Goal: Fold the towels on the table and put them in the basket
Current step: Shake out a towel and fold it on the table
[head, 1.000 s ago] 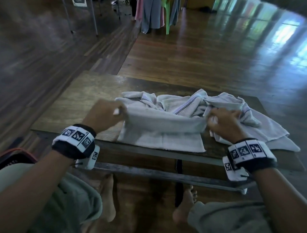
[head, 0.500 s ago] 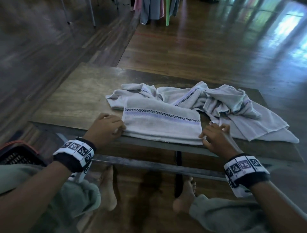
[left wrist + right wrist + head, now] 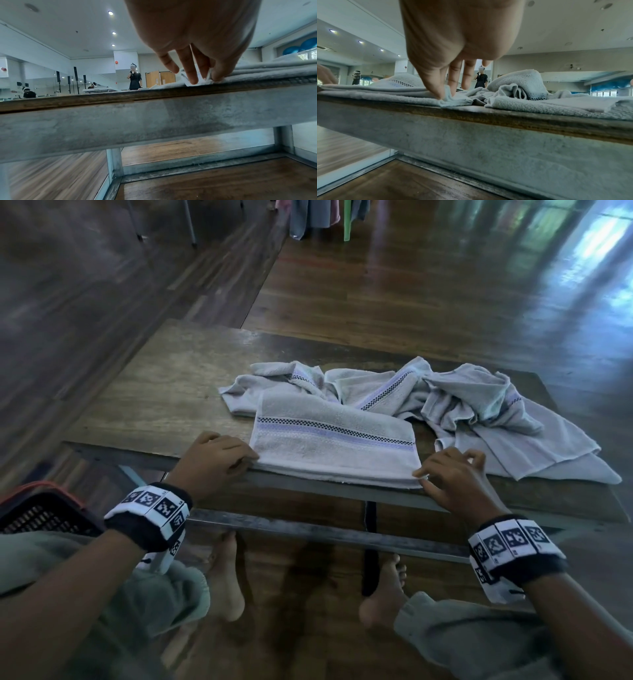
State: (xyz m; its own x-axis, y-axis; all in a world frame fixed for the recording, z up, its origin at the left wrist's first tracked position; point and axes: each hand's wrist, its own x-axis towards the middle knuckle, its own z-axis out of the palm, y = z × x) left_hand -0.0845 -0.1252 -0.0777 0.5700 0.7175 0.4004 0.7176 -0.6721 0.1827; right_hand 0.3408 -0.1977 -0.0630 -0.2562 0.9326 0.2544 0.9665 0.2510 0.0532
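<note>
A grey towel (image 3: pixel 332 440) with a checked, lilac stripe lies folded flat at the near edge of the wooden table (image 3: pixel 154 405). My left hand (image 3: pixel 246 462) pinches its near left corner, and in the left wrist view the fingertips (image 3: pixel 193 79) press the cloth against the table edge. My right hand (image 3: pixel 423 474) pinches the near right corner between thumb and forefinger, with the other fingers lifted; the right wrist view shows that pinch (image 3: pixel 446 95). A dark basket (image 3: pixel 37 508) with a red rim sits low at my left, partly hidden by my knee.
A rumpled heap of several more grey towels (image 3: pixel 472 405) lies behind and to the right of the folded one, reaching the table's right edge. The left part of the table top is bare wood. My bare feet and a metal crossbar (image 3: pixel 308 529) are under the table.
One second ago both hands held the towel's fold up over the table. They have since drawn it toward me and laid it flat at the near edge, staying at its near corners.
</note>
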